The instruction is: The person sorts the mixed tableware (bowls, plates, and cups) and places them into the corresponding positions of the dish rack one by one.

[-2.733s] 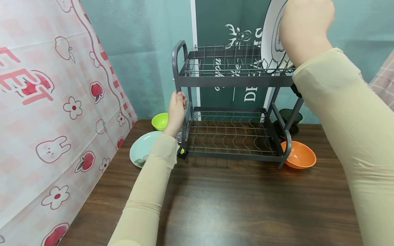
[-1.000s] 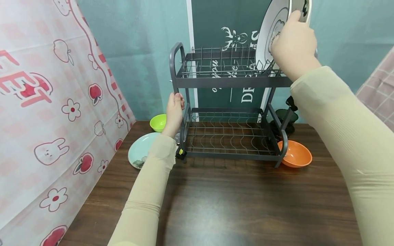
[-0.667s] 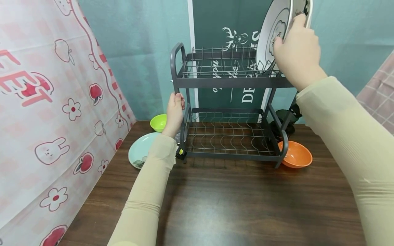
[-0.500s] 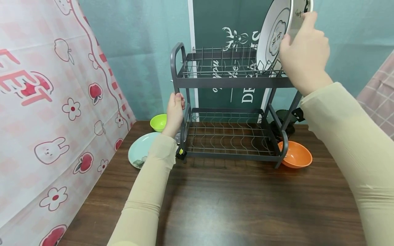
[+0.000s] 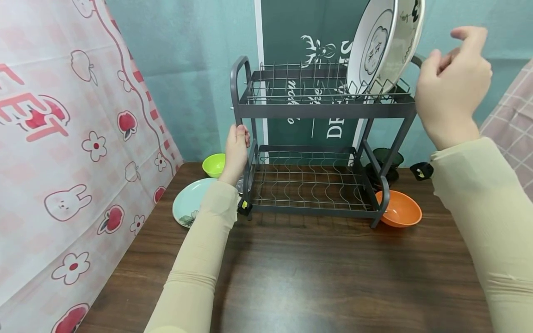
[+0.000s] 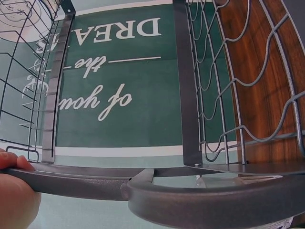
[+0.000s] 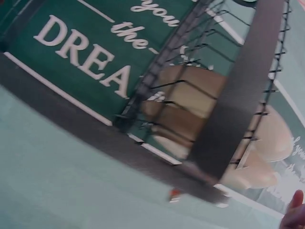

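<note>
A two-tier dark grey dish rack (image 5: 325, 111) stands on the wooden table. My left hand (image 5: 236, 150) grips its left upright; in the left wrist view my thumb and fingers (image 6: 19, 198) wrap the bar at the left edge. A white dish (image 5: 372, 51) with a black line drawing stands on edge at the right end of the upper tier, tilted. Behind its rim shows a deep cream side with black markings. To the right of it, apart from dish and rack, my right hand (image 5: 454, 88) is raised with loosely bent fingers and nothing in them.
A green bowl (image 5: 213, 164) and a pale blue plate (image 5: 187, 201) sit left of the rack, the plate partly behind my left sleeve. An orange bowl (image 5: 401, 210) and dark bowls (image 5: 387, 157) are at its right. A patterned cloth (image 5: 83, 162) hangs on the left.
My right hand has let go of the dish and moved away to the right. The dish stays standing in the upper tier. My left hand keeps its grip on the rack.
</note>
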The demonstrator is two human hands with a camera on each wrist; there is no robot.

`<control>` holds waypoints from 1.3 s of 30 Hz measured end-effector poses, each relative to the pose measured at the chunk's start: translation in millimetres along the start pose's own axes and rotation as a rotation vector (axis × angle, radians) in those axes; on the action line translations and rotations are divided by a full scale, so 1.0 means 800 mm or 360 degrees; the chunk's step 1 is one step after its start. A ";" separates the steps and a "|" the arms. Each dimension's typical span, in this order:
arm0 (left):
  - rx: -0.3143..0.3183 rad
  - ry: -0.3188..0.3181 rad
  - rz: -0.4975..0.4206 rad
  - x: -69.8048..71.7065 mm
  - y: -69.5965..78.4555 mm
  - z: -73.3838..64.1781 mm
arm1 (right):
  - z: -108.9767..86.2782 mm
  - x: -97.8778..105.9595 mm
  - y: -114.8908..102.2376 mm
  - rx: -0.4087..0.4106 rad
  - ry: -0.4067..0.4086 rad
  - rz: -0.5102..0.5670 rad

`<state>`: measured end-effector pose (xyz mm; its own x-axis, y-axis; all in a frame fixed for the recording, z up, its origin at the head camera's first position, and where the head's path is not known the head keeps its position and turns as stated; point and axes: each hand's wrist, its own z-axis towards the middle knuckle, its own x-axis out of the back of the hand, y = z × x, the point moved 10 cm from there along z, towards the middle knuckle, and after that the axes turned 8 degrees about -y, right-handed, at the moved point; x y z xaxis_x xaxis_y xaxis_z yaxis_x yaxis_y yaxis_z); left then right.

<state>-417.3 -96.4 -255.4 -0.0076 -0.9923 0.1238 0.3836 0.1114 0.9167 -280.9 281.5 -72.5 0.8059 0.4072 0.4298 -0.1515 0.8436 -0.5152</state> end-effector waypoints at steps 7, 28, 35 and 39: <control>-0.0024 -0.0008 -0.0048 0.000 -0.001 0.000 | -0.029 0.001 0.038 0.0135 0.0217 0.0206; -0.0022 -0.0019 -0.0084 -0.002 -0.001 0.002 | -0.123 -0.098 0.169 -0.0199 -0.0250 0.0340; -0.0025 -0.0020 -0.0082 0.001 0.004 0.000 | -0.148 -0.118 0.209 -0.0403 -0.0453 0.0245; 0.0000 -0.0047 -0.0108 0.000 0.012 -0.004 | -0.162 -0.130 0.243 -0.0575 -0.0576 0.0197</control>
<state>-411.1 -95.5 -248.0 -0.0609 -0.9955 0.0726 0.3813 0.0440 0.9234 -319.8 357.8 -313.3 0.5357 0.6449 0.5451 0.0255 0.6329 -0.7739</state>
